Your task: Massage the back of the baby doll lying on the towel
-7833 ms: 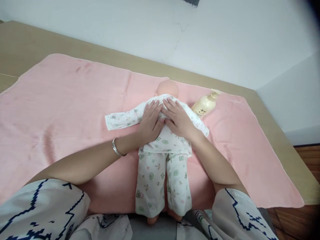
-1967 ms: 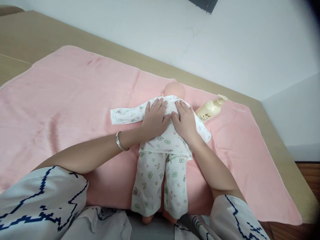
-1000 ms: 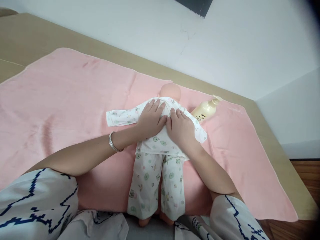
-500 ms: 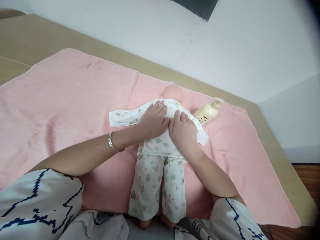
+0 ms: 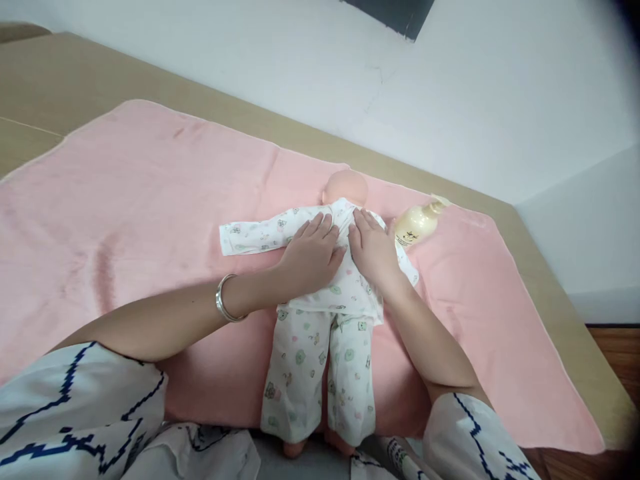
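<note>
A baby doll (image 5: 346, 189) lies face down, its bald head away from me and its feet at the near edge. It wears a white printed long-sleeved top (image 5: 320, 297) and matching trousers (image 5: 299, 373). My left hand (image 5: 313, 257) rests flat on the left side of the doll's back, fingers stretched toward its shoulder. On the right side of the back lies my right hand (image 5: 374, 250), palm down with the fingers extended. Neither hand grips anything. A cream pump bottle (image 5: 416, 225) lies tilted just right of the doll's shoulder.
Under the doll spreads a pink blanket (image 5: 165, 193) on a light wooden table (image 5: 240, 107). A white wall (image 5: 300, 60) borders the table's far side, with a dark panel (image 5: 400, 15) on it. My silver bangle (image 5: 225, 300) circles the left wrist.
My hands have moved apart across the doll's back. The right one has shifted up toward the shoulder, while the left has slid slightly down. The bottle stays in place.
</note>
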`<control>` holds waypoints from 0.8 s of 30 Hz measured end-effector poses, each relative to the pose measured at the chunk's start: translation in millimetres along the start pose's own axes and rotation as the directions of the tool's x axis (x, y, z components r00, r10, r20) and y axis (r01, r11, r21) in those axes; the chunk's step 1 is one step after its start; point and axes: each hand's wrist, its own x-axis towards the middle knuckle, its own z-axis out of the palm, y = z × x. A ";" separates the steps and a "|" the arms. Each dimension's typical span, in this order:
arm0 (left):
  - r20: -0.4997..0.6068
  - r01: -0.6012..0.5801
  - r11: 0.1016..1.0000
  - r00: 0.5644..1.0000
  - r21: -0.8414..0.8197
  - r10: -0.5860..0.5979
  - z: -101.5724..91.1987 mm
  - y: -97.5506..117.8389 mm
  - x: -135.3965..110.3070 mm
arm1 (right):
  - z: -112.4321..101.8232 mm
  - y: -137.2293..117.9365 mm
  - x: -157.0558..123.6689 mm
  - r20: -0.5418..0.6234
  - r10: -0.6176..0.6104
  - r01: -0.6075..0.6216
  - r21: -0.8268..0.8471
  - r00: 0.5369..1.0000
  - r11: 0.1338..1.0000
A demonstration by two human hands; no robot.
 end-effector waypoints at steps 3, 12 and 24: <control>-0.008 -0.007 0.997 1.000 -0.076 0.006 -0.3 -13.1 13.6 | -5.8 -18.5 -19.9 0.022 0.007 -0.005 -0.088 1.000 0.996; -0.178 -0.063 0.995 0.983 -0.083 0.047 20.0 -22.3 13.1 | -8.0 -9.4 -12.9 0.071 -0.017 0.020 -0.034 0.997 0.999; -0.234 -0.101 0.967 0.971 -0.232 0.045 25.4 -29.2 15.2 | -5.9 -26.7 -25.5 0.050 -0.061 0.064 -0.059 0.997 0.996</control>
